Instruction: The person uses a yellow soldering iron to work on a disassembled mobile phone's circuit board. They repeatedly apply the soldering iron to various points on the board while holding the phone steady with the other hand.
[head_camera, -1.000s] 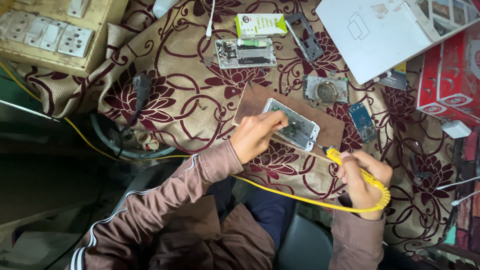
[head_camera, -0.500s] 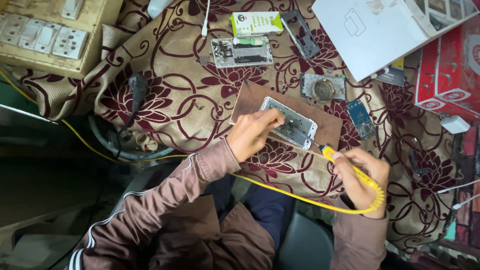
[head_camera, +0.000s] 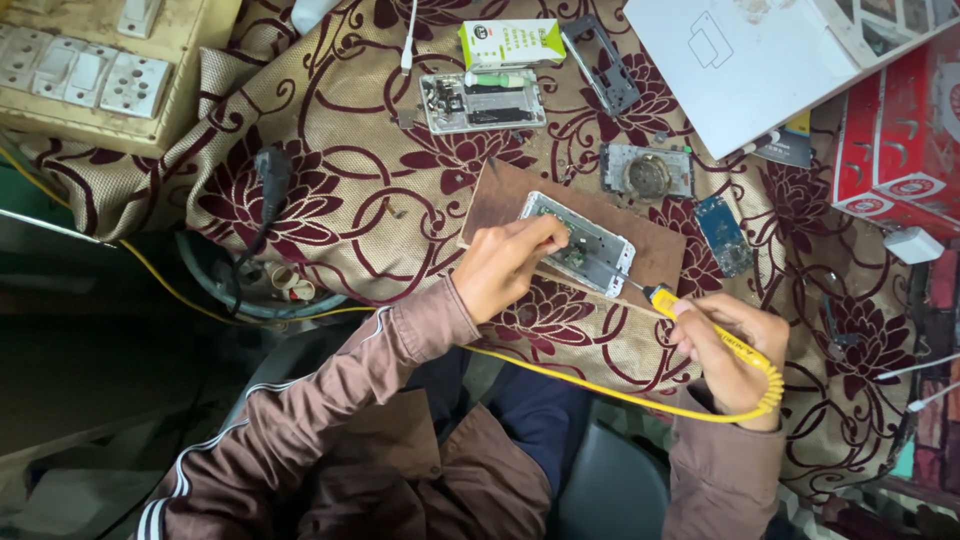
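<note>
The right hand (head_camera: 728, 352) at four o'clock pinches a yellow soldering iron (head_camera: 712, 334) like a pen, with the tip on the opened phone (head_camera: 580, 243). The left hand (head_camera: 505, 265) presses this phone on a brown board (head_camera: 655, 250) near the centre. The phone looks light, stiff and fragile; I would hold it by the edges. At twelve o'clock lies another opened phone (head_camera: 483, 99) on the flowered cloth (head_camera: 330, 200).

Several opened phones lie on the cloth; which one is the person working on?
The opened phone on the brown board, under the left hand; the others lie untouched farther up.
</note>
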